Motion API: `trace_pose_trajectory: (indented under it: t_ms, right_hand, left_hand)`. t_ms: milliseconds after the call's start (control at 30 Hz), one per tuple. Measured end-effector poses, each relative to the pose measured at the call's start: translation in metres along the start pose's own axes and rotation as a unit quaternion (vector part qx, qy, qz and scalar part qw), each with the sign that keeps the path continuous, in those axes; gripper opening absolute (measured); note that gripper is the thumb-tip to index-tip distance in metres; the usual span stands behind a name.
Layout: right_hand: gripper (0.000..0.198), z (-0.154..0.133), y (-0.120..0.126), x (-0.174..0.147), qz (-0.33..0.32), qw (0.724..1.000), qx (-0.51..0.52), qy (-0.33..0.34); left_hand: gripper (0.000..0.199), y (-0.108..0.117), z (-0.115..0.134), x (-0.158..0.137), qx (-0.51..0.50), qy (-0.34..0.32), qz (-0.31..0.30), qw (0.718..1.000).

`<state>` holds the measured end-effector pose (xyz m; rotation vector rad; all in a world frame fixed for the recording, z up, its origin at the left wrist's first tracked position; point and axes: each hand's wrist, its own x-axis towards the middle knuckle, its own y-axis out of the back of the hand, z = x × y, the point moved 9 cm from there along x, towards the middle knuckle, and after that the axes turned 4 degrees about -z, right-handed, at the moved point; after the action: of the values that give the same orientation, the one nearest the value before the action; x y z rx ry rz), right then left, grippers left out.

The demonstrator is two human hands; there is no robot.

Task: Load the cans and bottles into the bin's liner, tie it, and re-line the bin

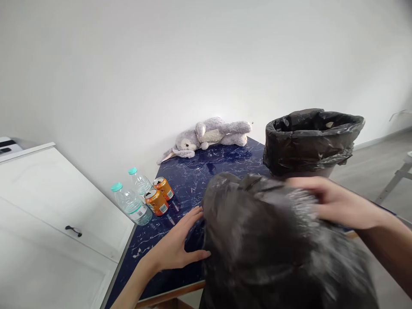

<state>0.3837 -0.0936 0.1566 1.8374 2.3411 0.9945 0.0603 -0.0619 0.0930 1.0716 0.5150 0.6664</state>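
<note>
The left hand [170,248] is holding its fingers spread against the black bag [257,244] at the worktop [189,182] edge, the right hand [334,202] is bending over its upper right, pinch undetermined, and thin film is apparently requiring gentle, even tension.

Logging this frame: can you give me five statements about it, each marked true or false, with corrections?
1. The left hand has its thumb and fingers apart. True.
2. The plush bunny sits upright. False: the plush bunny is lying down by the wall.
3. Two orange cans stand beside two clear bottles. True.
4. The bottle caps are red. False: the caps are turquoise.
5. The right hand is at the black bag. True.
</note>
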Motion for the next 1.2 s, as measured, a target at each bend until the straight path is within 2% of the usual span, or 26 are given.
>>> trace_pose_trajectory:
  t_ms: [67,133,233,300,400,467,533,567,633,700,733,800,867,967,1067,1133,1200]
  right_hand:
    - [0.027,0.021,-0.014,0.007,-0.016,0.995,-0.101,-0.010]
    - [0.016,0.032,-0.027,0.009,0.000,0.981,-0.193,-0.011]
    - [0.021,0.027,-0.036,0.006,0.036,0.959,-0.282,-0.006]
    - [0.024,0.019,-0.032,0.006,0.069,0.957,-0.282,-0.009]
    - [0.027,0.020,-0.020,0.015,0.113,0.959,-0.259,-0.029]
    - [0.027,0.031,-0.014,0.025,0.135,0.959,-0.245,-0.048]
    - [0.024,0.049,-0.013,0.039,0.151,0.965,-0.205,-0.065]
    - [0.022,0.060,-0.014,0.047,0.158,0.970,-0.170,-0.074]
    - [0.016,0.087,-0.018,0.066,0.171,0.978,-0.065,-0.098]
    - [0.010,0.110,-0.026,0.085,0.176,0.977,-0.016,-0.116]
    - [0.007,0.122,-0.030,0.094,0.176,0.976,0.001,-0.126]
    - [0.007,0.143,-0.037,0.107,0.177,0.973,0.028,-0.146]
    - [0.011,0.159,-0.039,0.112,0.183,0.969,0.039,-0.161]
    - [0.014,0.172,-0.036,0.106,0.188,0.968,0.024,-0.165]
    - [0.013,0.166,-0.033,0.094,0.169,0.974,-0.015,-0.153]
    - [0.018,0.150,-0.031,0.085,0.161,0.976,-0.042,-0.141]
    - [0.029,0.123,-0.029,0.076,0.158,0.978,-0.082,-0.111]
  left_hand:
    - [0.085,0.007,0.003,0.000,-0.002,-0.008,0.032,0.999]
    - [0.070,0.011,0.004,0.001,0.002,-0.017,0.058,0.998]
    - [0.055,0.023,-0.004,0.001,0.002,0.007,0.120,0.993]
    - [0.050,0.036,-0.014,-0.003,-0.007,0.056,0.186,0.981]
    - [0.042,0.059,-0.018,-0.016,-0.041,0.107,0.314,0.942]
    - [0.033,0.075,-0.003,-0.028,-0.036,0.089,0.408,0.908]
    - [0.024,0.084,0.025,-0.035,0.006,0.033,0.459,0.888]
    - [0.021,0.085,0.041,-0.036,0.028,-0.003,0.462,0.887]
    - [0.025,0.081,0.073,-0.032,0.043,-0.086,0.412,0.906]
    - [0.032,0.069,0.099,-0.023,0.030,-0.166,0.301,0.939]
    - [0.034,0.059,0.107,-0.017,0.025,-0.184,0.230,0.955]
    - [0.038,0.036,0.105,-0.005,0.029,-0.160,0.095,0.982]
    - [0.048,0.018,0.080,0.005,0.051,-0.080,0.019,0.995]
    - [0.050,0.005,0.027,0.016,0.107,0.018,0.018,0.994]
    - [0.053,0.009,-0.018,0.020,0.200,0.104,0.081,0.971]
    - [0.051,0.020,-0.023,0.016,0.221,0.130,0.147,0.955]
    - [0.046,0.026,-0.006,0.011,0.176,0.101,0.194,0.960]
